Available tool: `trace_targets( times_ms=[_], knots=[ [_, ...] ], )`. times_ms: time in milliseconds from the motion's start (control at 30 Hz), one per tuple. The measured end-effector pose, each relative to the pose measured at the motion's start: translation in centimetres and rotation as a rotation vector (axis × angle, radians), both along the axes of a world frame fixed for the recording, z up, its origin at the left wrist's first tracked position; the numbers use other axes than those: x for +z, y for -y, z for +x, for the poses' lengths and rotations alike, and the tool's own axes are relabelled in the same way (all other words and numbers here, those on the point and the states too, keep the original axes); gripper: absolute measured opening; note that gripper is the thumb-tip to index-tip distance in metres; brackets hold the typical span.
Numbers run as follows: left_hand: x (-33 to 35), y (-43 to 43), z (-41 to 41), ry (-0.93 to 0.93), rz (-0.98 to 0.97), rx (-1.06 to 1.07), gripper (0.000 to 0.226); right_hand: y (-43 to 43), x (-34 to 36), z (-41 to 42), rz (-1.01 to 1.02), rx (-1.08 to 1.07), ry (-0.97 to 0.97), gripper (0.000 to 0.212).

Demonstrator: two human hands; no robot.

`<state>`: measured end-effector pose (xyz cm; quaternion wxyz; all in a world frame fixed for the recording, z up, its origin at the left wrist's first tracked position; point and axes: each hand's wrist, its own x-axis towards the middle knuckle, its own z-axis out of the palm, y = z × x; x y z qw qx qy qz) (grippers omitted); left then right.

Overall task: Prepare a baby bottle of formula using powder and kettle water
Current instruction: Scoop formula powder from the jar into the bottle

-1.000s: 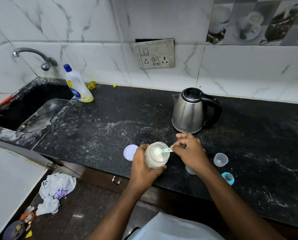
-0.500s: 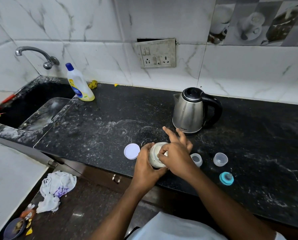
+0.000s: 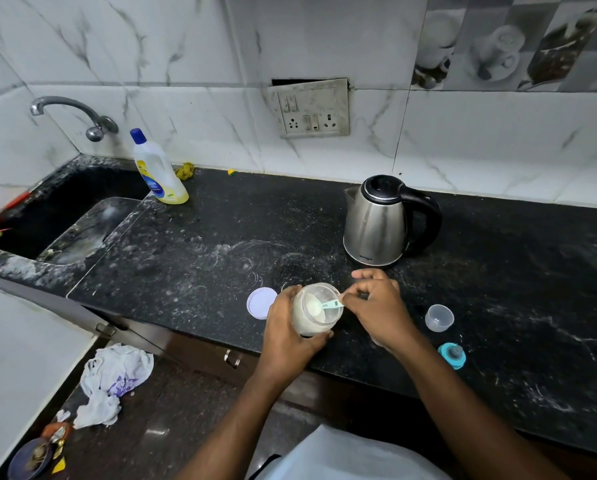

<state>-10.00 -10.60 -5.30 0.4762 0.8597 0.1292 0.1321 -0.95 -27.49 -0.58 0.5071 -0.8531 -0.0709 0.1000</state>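
Now left hand (image 3: 290, 336) tilts powder jar (image 3: 316, 308); right hand (image 3: 376, 308) dips scoop (image 3: 326, 305) inside.

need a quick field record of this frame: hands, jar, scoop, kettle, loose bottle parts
left hand: wrapped around powder jar, tilting it toward the right hand
right hand: fingers pinch the handle of the teal scoop
scoop: bowl inside the jar mouth, loaded with white powder
jar lid: off, flat on counter, left of the jar
kettle: upright behind the hands, lid closed
clear cap: on counter, right of the right hand
teal nipple ring: on counter, nearer the edge than the cap
bottle body: not clearly visible
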Motion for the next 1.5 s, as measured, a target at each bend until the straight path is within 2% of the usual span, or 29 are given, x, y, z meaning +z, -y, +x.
trace_targets(
  times_ms=[67,233,667,1000,1167,1300,1333,1433,1467,1500],
  knots=[
    [-0.2,0.0,0.1,-0.005,-0.006,-0.003,0.096,0.0,0.2,0.0,0.033,-0.025,-0.006,0.015],
    [-0.1,0.2,0.3,0.016,-0.016,0.015,0.094,1.0,0.9,0.2,0.016,-0.015,-0.056,0.021],
    [-0.6,0.1,0.6,0.027,-0.029,0.013,0.091,1.5,1.6,0.2,0.214,0.002,-0.232,0.014],
    [-2.5,-0.1,1.3,-0.038,-0.137,0.04,0.087,2.0,1.0,0.9,0.123,0.044,-0.215,0.014],
    [-4.5,-0.8,1.9,-0.074,-0.179,0.05,0.106,3.5,1.7,1.6,0.237,-0.041,-0.294,0.012],
    [-5.2,-1.2,2.5,-0.065,-0.148,0.036,0.094,5.2,1.7,2.2,0.353,-0.111,-0.398,0.011],
    [-5.3,-1.2,2.6,-0.055,-0.145,0.031,0.097,5.7,1.8,2.2,0.379,-0.118,-0.418,0.011],
    [-4.8,-0.8,2.2,-0.013,-0.172,0.051,0.128,7.2,2.1,2.2,0.412,-0.109,-0.44,0.013],
    [-4.3,-0.5,1.8,0.029,-0.137,0.069,0.132,7.7,2.1,2.2,0.41,-0.106,-0.44,0.013],
    [-3.6,0.1,1.4,0.111,-0.061,0.091,0.128,8.3,2.2,2.2,0.407,-0.109,-0.438,0.012]
  ],
)
